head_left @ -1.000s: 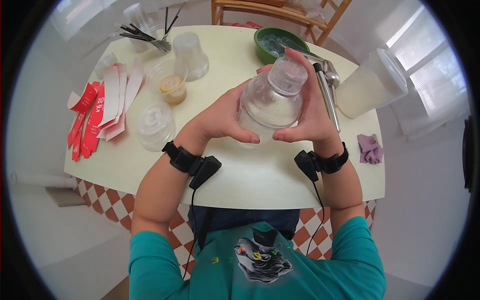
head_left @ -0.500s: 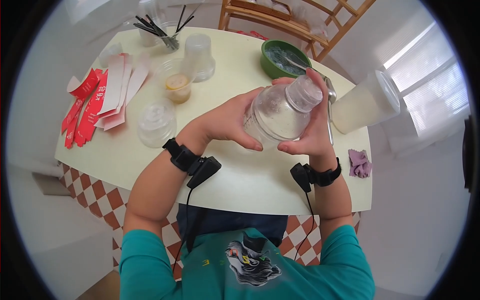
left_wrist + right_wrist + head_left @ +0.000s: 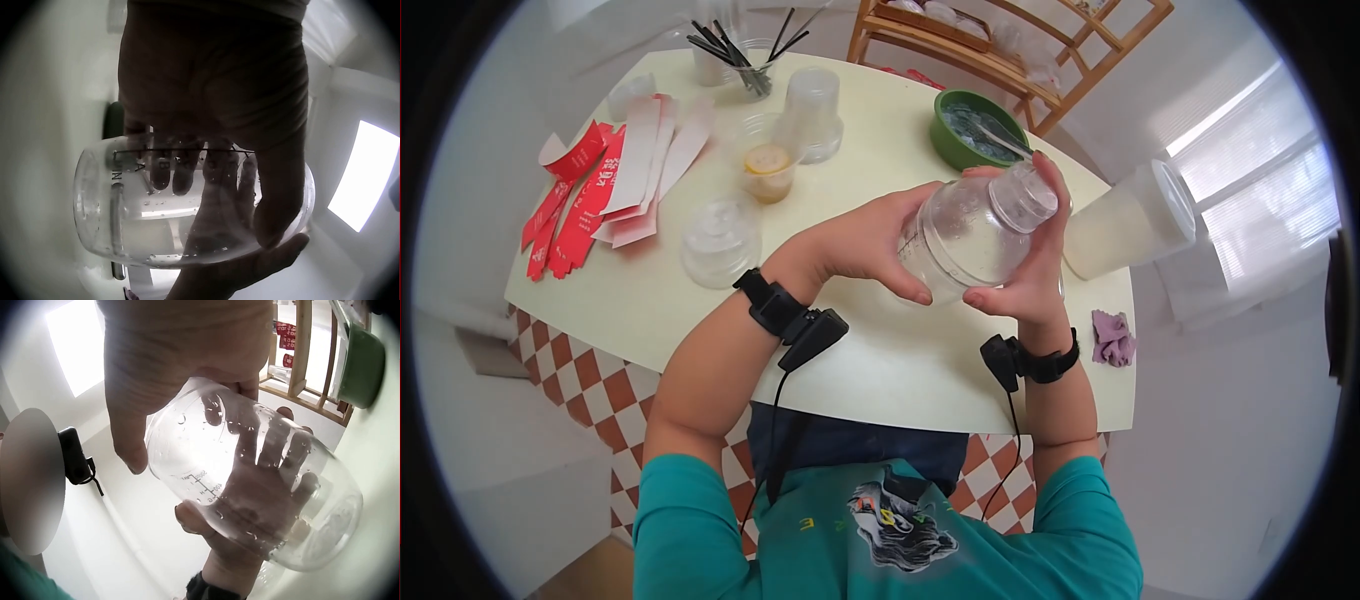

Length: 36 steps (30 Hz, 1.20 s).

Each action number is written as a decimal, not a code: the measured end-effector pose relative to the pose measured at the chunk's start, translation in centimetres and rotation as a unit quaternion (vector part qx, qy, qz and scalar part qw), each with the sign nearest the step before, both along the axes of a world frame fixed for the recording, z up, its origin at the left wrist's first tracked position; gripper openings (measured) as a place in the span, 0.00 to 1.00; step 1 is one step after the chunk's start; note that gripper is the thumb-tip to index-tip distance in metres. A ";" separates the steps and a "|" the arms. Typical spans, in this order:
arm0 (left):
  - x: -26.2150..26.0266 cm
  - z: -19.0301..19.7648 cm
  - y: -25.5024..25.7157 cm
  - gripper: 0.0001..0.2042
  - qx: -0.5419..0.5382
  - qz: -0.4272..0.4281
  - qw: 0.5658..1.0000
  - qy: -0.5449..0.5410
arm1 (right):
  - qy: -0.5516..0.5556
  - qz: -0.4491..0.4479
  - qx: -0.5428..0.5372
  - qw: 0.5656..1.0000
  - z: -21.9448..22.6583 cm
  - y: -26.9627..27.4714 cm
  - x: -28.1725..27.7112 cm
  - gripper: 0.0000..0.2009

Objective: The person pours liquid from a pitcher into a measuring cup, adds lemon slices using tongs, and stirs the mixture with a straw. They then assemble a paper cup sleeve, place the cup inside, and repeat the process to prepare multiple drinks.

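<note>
A clear shaker [image 3: 970, 240] with a capped top is held off the table between both hands, tilted with its cap toward the upper right. The left hand [image 3: 865, 240] grips its left side, thumb at the near face. On the other side the right hand [image 3: 1040, 265] wraps the upper part, fingers reaching up beside the cap. In the left wrist view dark printed markings and droplets show on the shaker wall [image 3: 150, 237]. Through the clear body [image 3: 300, 519] in the right wrist view, the left hand's spread fingers are visible.
Left on the table [image 3: 880, 380] lie red and white paper sleeves [image 3: 590, 210], a clear lid [image 3: 720, 243], a cup with lemon [image 3: 767, 165], stacked cups [image 3: 812, 110] and black straws [image 3: 745, 70]. Farther right are a green bowl [image 3: 960, 145], a pitcher [image 3: 1125, 225] and a purple cloth [image 3: 1112, 338].
In the head view, the shaker and both hands have shifted right and slightly down, and the shaker leans more to the right. Both hands keep their hold. The whole view has also shifted.
</note>
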<state>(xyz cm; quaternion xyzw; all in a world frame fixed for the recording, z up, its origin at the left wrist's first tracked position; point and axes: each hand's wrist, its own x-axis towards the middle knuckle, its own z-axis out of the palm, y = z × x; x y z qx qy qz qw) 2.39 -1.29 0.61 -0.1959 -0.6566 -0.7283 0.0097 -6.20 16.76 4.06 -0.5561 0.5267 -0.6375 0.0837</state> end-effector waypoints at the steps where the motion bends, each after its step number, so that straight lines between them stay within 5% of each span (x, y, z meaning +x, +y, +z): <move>1: -0.1 0.1 0.0 0.47 -0.009 0.002 1.000 0.008 | 0.001 0.000 0.000 1.000 -0.1 0.0 0.0 0.60; 8: 0.0 -0.1 -0.1 0.45 0.013 -0.040 0.999 -0.010 | -0.044 0.004 -0.025 0.999 0.1 0.4 0.1 0.60; 10: -0.1 -0.6 -0.2 0.44 -0.100 -0.055 0.993 -0.021 | -0.074 0.016 -0.047 0.996 1.2 0.7 0.0 0.61; 13: -0.7 -1.0 -0.1 0.47 -0.129 -0.026 0.991 -0.009 | -0.049 -0.059 -0.118 0.990 2.5 1.4 -1.5 0.60; 16: -0.5 -0.7 -0.1 0.47 -0.101 0.009 0.995 0.002 | -0.005 -0.188 -0.073 0.979 0.0 2.9 -4.1 0.58; 18: -0.5 -0.7 -0.2 0.48 -0.100 0.030 0.995 -0.002 | 0.073 -0.278 0.092 0.953 -2.5 3.9 -5.8 0.55; 21: -0.7 -1.4 0.1 0.49 -0.101 0.057 0.993 -0.013 | 0.149 -0.315 0.203 0.915 -4.1 4.8 -6.1 0.53; 27: -1.2 -2.0 0.6 0.50 -0.102 0.088 0.991 -0.015 | 0.100 -0.388 0.322 0.858 -6.2 5.1 -7.5 0.51; 36: -1.3 -2.3 0.9 0.53 -0.114 0.133 0.984 -0.019 | 0.137 -0.406 0.343 0.836 -5.9 5.3 -7.9 0.50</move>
